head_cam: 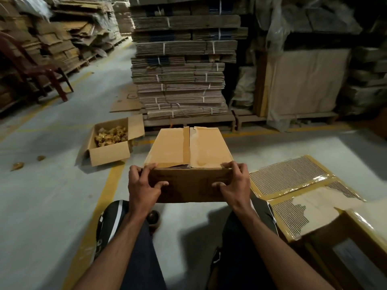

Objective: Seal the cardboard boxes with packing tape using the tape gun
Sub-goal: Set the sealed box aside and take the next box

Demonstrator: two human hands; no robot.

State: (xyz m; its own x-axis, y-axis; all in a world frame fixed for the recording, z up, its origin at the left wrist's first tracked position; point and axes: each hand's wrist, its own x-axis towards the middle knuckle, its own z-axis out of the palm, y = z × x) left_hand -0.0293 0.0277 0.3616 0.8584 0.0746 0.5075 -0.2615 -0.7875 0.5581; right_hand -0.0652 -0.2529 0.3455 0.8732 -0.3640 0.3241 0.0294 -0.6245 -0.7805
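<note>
Nearest the camera, the person's forearms reached forward over dark-trousered knees, and the left hand (140, 186) and right hand (234, 183) each gripped a near top corner of the cardboard box (188, 155), fingers curled over the top edge and thumbs pressed on the front wall. The box sat on the concrete floor (41, 195) just ahead of the knees, its flaps folded shut. A strip of brown tape (186, 146) ran along the centre seam, and the paper skin on the right flap was torn and peeled. It looked stiff and dry, with matte corrugated walls that should not slip; its weight could not be judged, so the corners and the lower edges seemed the safest holds, not the worn flaps. No tape gun was in view. At right lay a flattened carton (297, 185), glossy with tape and stripped to its ribbed fluting. At left stood an open box (111, 143) holding crumpled tan scraps. Beyond rose a strapped stack of flat cardboard (180, 80) on a pallet, with a dark red chair (41, 74) far left.
</note>
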